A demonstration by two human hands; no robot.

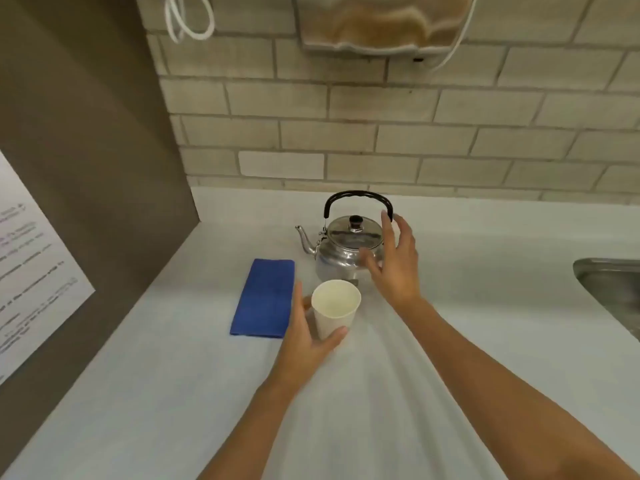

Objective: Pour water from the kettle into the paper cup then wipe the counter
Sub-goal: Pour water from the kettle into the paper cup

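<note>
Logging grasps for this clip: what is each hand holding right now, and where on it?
Left hand grips the paper cup around its lower side wall. Right hand is open near the kettle, holding nothing.

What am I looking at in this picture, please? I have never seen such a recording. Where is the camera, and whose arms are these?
There is no machine here. A person wears one wide-angle camera on the head, looking forward and down, so the two arms you see are that person's own.

On the pale counter stand a steel kettle with a black handle, a white paper cup, which looks empty, and a folded blue cloth lying flat to the left of the cup.

The left hand is wrapped around the cup. The right hand is open and reaching toward the kettle's handle; it holds nothing. At the right edge is part of a metal sink.
</note>
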